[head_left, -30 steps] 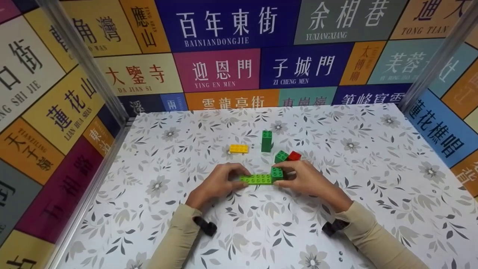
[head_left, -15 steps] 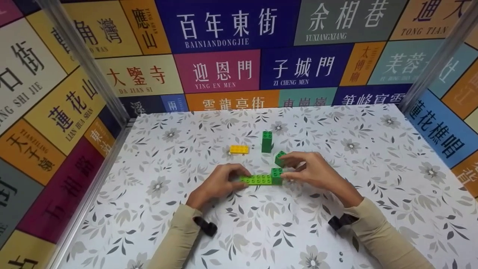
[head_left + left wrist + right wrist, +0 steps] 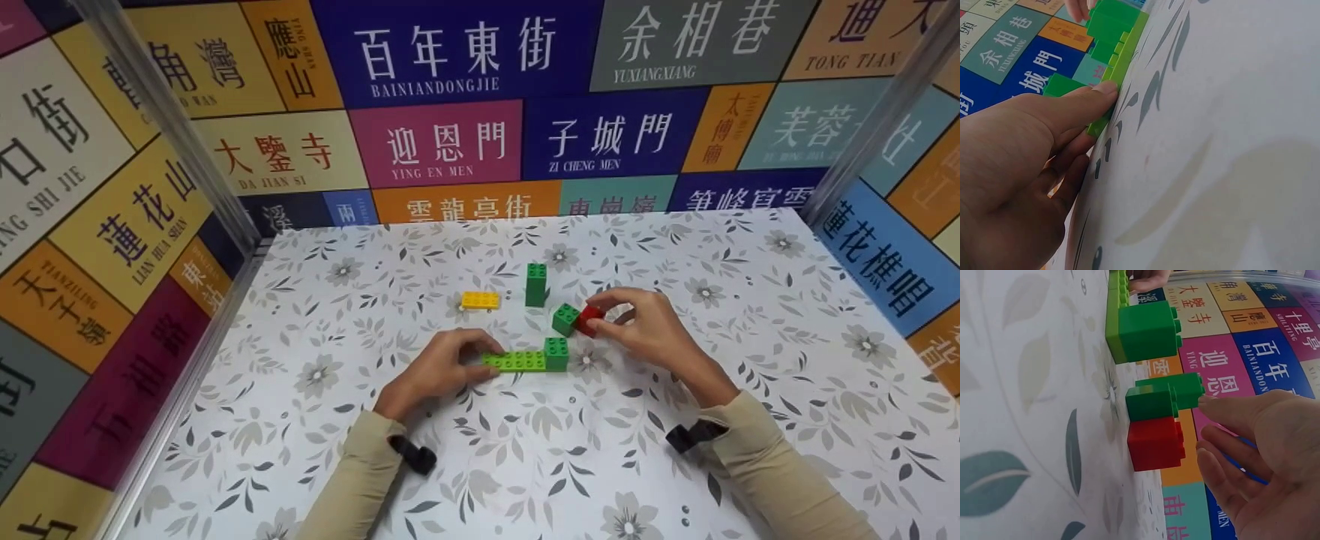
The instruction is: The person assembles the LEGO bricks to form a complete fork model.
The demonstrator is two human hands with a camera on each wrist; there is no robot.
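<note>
"First, the grip: what does the left hand have?"

"Thumb and fingers pinch the left end of the lime-green plate, a long strip with two rows of round studs, low on the table."

"And the right hand?"

"Holding nothing. Thumb and fingers loosely bent, tips just above the studs of the red brick; the right wrist view shows a narrow gap."

"Neighbours?"

"All plastic-looking. A green brick, cube-like, four studs, seated on the plate's right end. A second green brick, turned askew, just beside the red one. Toward the table's far edge: a green tower, tall, upright, four studs on top; left of it, a yellow plate, lying flat. All well in from the left and right edges."

"Surface?"

"White, printed with grey leaves and flowers."

"Legible writing?"

"On the wall panels behind the far edge, Chinese characters over Latin capitals. Dark blue: BAINIANDONGJIE, with ZI CHENG MEN lower and further right. Pink: YING EN MEN. Grey: YUXIANGXIANG. Cream with red characters, near the far left corner: DA JIAN SI. Along the left edge, yellow: LIAN HUA SHAN."
</note>
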